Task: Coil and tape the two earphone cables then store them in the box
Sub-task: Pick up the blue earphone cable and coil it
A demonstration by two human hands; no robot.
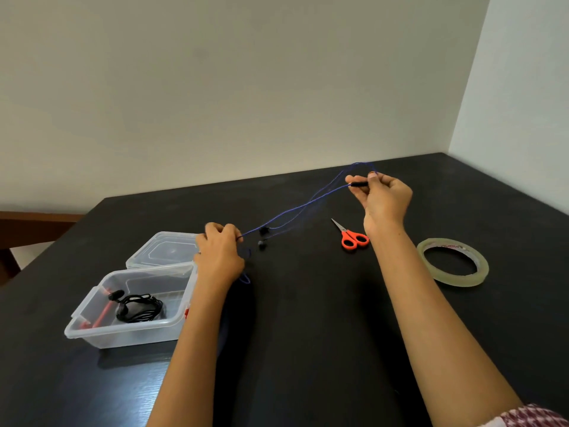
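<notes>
A blue earphone cable point(303, 206) stretches in the air between my two hands above the black table point(308, 318). My right hand point(383, 198) pinches its black plug end at the far right. My left hand point(220, 254) grips the other end near the box, with the black earbuds point(263, 238) dangling beside it. A coiled black earphone cable point(140, 306) lies inside the clear plastic box point(123, 332) at the left. A roll of clear tape point(452, 266) lies flat to the right of my right forearm.
The box's clear lid point(163, 249) lies just behind the box. Orange-handled scissors point(352, 237) rest between my hands, blades pointing away. Red items point(101, 314) sit in the box. Walls stand close behind and right of the table.
</notes>
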